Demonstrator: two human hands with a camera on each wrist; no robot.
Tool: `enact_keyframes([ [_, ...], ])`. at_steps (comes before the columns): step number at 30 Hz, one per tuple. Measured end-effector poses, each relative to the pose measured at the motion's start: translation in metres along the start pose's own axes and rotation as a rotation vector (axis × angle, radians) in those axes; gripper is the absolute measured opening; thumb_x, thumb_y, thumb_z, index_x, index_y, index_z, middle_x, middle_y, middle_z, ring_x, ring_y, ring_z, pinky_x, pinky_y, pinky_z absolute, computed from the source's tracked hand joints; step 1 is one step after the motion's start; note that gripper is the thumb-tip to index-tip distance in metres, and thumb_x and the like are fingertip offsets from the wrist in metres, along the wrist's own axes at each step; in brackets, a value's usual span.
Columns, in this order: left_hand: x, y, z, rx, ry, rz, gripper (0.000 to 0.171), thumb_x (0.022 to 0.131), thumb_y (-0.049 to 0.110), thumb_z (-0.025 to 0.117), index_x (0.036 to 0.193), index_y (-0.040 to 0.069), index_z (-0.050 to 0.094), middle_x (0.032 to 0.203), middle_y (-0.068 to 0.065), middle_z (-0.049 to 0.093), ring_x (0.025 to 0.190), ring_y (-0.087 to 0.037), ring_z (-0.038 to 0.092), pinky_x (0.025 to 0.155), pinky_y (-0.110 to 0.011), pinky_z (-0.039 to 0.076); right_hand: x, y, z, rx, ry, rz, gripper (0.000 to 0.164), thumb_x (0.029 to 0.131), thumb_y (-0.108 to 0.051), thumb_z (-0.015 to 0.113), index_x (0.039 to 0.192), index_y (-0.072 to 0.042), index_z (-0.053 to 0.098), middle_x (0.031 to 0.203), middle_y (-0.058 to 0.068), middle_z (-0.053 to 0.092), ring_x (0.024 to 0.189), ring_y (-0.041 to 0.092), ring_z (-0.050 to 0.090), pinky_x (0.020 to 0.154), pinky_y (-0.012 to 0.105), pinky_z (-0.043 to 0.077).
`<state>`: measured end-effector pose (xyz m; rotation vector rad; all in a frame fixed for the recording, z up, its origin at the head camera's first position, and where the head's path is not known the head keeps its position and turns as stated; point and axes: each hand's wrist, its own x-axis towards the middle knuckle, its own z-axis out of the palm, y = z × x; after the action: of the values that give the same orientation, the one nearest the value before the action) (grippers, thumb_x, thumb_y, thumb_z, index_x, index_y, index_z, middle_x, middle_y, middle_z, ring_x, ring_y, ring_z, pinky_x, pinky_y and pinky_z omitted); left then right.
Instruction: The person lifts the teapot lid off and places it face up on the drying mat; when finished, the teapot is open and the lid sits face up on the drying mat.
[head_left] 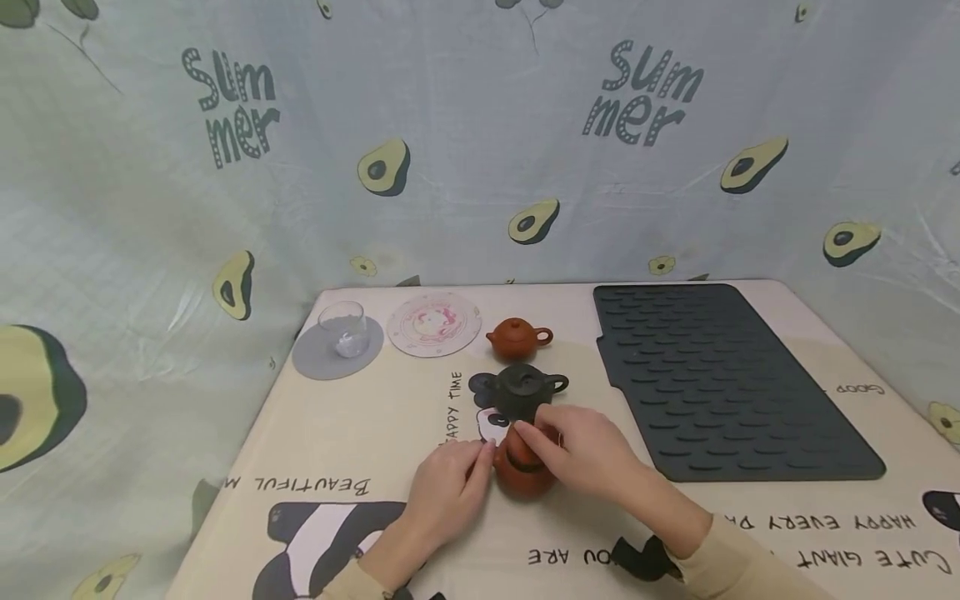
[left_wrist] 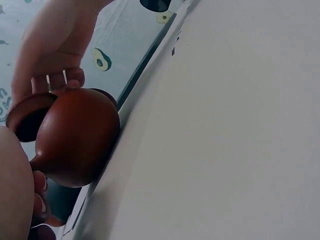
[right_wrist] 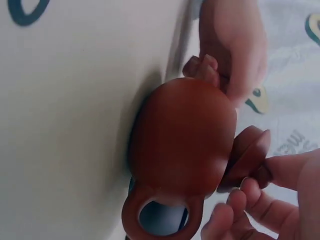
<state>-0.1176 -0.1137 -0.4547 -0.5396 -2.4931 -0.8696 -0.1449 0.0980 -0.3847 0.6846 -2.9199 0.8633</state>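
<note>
A reddish-brown teapot stands on the table between both hands. My left hand pinches its spout; the left wrist view shows those fingers at the narrow end of the teapot body. My right hand holds the teapot's lid by its knob. Tilted, the lid is at the teapot's mouth in the right wrist view, with a dark gap under one side. The teapot's loop handle is free of fingers. Just behind stands a black teapot.
Another reddish-brown teapot stands behind the black one. At the back left, a clear glass is on a grey round mat, beside a pink-patterned round mat. A dark ridged mat lies to the right.
</note>
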Motion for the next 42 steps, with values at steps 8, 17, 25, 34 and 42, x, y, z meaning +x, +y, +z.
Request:
enact_keyframes([
  [8, 0.005, 0.001, -0.003, -0.016, -0.002, 0.005, 0.041, 0.104, 0.022, 0.057, 0.065, 0.028, 0.049, 0.061, 0.019, 0.044, 0.063, -0.007, 0.047, 0.06, -0.027, 0.039, -0.003, 0.015, -0.016, 0.706, -0.164, 0.225, 0.043, 0.103, -0.048, 0.057, 0.094, -0.006, 0.061, 0.077, 0.011, 0.058, 0.06, 0.022, 0.056, 0.055, 0.032, 0.043],
  [17, 0.007, 0.002, 0.0, -0.014, 0.004, 0.022, 0.04, 0.104, 0.02, 0.058, 0.066, 0.027, 0.051, 0.061, 0.018, 0.045, 0.064, -0.009, 0.049, 0.062, -0.029, 0.041, -0.007, 0.029, -0.016, 1.061, -0.256, 0.295, 0.047, 0.105, -0.039, 0.057, 0.125, 0.004, 0.06, 0.102, 0.013, 0.071, 0.068, 0.015, 0.063, 0.063, 0.025, 0.049],
  [25, 0.004, 0.001, -0.001, -0.015, -0.018, 0.008, 0.04, 0.105, 0.021, 0.055, 0.066, 0.027, 0.049, 0.061, 0.019, 0.042, 0.064, -0.01, 0.048, 0.063, -0.029, 0.041, -0.012, 0.043, -0.016, 1.333, -0.316, 0.263, 0.031, 0.109, -0.033, 0.05, 0.127, -0.008, 0.058, 0.112, 0.012, 0.074, 0.077, 0.013, 0.069, 0.069, 0.023, 0.053],
  [34, 0.001, 0.0, -0.002, -0.025, -0.025, -0.006, 0.041, 0.105, 0.021, 0.056, 0.066, 0.028, 0.048, 0.061, 0.019, 0.043, 0.065, -0.01, 0.049, 0.062, -0.029, 0.041, -0.009, 0.045, -0.013, 1.411, -0.308, 0.273, 0.03, 0.11, -0.033, 0.049, 0.128, -0.012, 0.06, 0.113, 0.011, 0.074, 0.082, 0.014, 0.07, 0.073, 0.024, 0.054],
  [42, 0.001, 0.0, 0.0, -0.033, -0.031, -0.004, 0.042, 0.106, 0.022, 0.055, 0.065, 0.027, 0.047, 0.06, 0.019, 0.04, 0.064, -0.009, 0.047, 0.062, -0.027, 0.04, 0.004, 0.036, -0.019, 1.419, -0.195, 0.345, 0.031, 0.108, -0.036, 0.052, 0.129, -0.015, 0.059, 0.116, 0.013, 0.073, 0.08, 0.015, 0.07, 0.08, 0.028, 0.055],
])
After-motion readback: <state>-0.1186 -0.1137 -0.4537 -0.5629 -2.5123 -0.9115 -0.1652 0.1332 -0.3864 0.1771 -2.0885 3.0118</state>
